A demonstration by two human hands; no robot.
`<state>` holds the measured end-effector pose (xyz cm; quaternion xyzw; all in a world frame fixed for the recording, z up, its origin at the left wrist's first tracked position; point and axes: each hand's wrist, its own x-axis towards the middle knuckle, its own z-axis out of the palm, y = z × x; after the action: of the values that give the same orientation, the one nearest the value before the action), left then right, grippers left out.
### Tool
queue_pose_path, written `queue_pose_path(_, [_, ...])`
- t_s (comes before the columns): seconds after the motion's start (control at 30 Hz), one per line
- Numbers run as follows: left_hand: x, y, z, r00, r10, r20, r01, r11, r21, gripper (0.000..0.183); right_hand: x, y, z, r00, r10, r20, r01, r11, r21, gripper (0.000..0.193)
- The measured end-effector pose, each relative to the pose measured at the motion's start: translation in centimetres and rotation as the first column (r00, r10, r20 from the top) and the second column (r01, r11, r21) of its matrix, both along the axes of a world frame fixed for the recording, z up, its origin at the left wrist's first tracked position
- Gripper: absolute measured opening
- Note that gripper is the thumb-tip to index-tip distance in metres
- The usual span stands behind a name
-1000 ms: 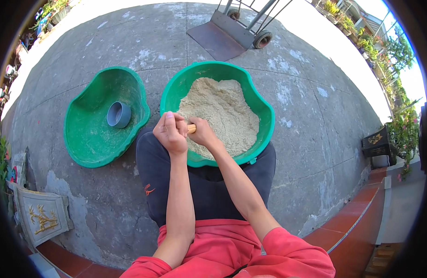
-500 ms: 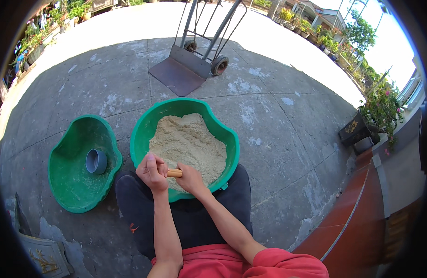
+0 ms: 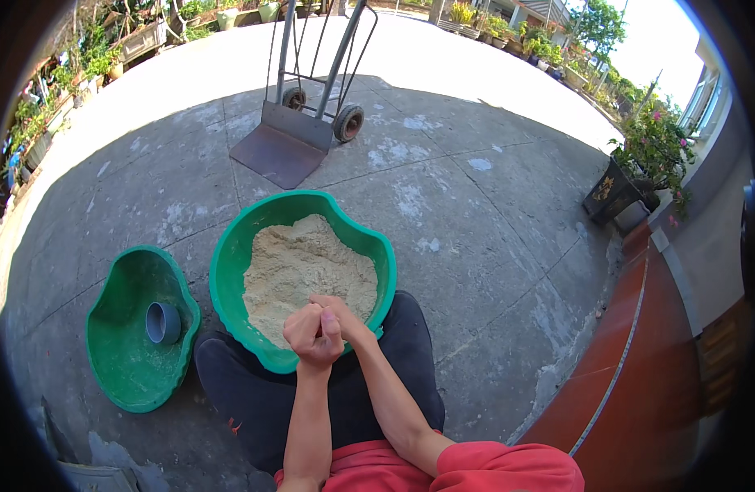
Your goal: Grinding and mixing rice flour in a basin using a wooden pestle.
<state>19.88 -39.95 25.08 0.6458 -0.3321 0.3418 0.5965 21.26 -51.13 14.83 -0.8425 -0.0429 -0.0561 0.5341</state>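
My two hands meet over the near rim of a green scalloped tub (image 3: 222, 271) that sits between my knees. Pale, coarse meal or powder (image 3: 308, 258) fills much of it. My left hand (image 3: 312, 336) is closed with the thumb uppermost; what its fingers hold, if anything, is hidden. Pressed against it from behind, my right hand (image 3: 341, 318) is curled closed. The short wooden stick seen in the right hand in the earlier frame is now covered by the hands.
A second green tub (image 3: 140, 369) lies to the left, with a grey-blue cup (image 3: 163, 323) inside. Beyond my tub stands a hand truck (image 3: 287, 146) on concrete. At the right are a potted flowering plant (image 3: 619, 189) and a red-tiled edge (image 3: 599, 361).
My left hand has come right against the right hand, covering the wooden stick that showed between them. The view has shifted, so the tubs and hand truck appear further left.
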Motion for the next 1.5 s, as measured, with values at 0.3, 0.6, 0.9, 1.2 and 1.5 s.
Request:
queue_pose_path(0.3, [-1.8, 7.0, 9.1, 0.908, -0.058, -0.416, -0.079, 0.949, -0.305, 0.035, -1.6, 6.8, 9.6, 0.868, 0.469, -0.165, -0.469, 0.882, 0.042, 0.044])
queue_pose_path(0.6, [1.8, 3.5, -0.9, 0.955, -0.052, -0.294, -0.05, 0.943, -0.33, 0.039, 1.6, 8.5, -1.1, 0.97, -0.239, 0.043, 0.238, 0.971, 0.024, 0.021])
queue_pose_path(0.9, [-2.3, 6.3, 9.2, 0.896, -0.199, -0.396, 0.024, 0.914, -0.405, 0.037, -2.1, 6.2, 10.9, 0.951, 0.291, -0.1, -0.305, 0.935, -0.183, 0.027])
queue_pose_path(1.2, [3.1, 5.0, -0.9, 0.958, 0.005, -0.288, -0.117, 0.92, -0.375, 0.038, 0.6, 8.1, 1.8, 0.982, -0.163, -0.098, 0.137, 0.964, -0.226, 0.022])
queue_pose_path(1.5, [-0.7, 6.0, 7.9, 0.991, 0.119, -0.062, -0.121, 0.992, -0.024, 0.036, -0.4, 8.5, 9.1, 0.984, 0.079, 0.158, -0.072, 0.996, -0.045, 0.021])
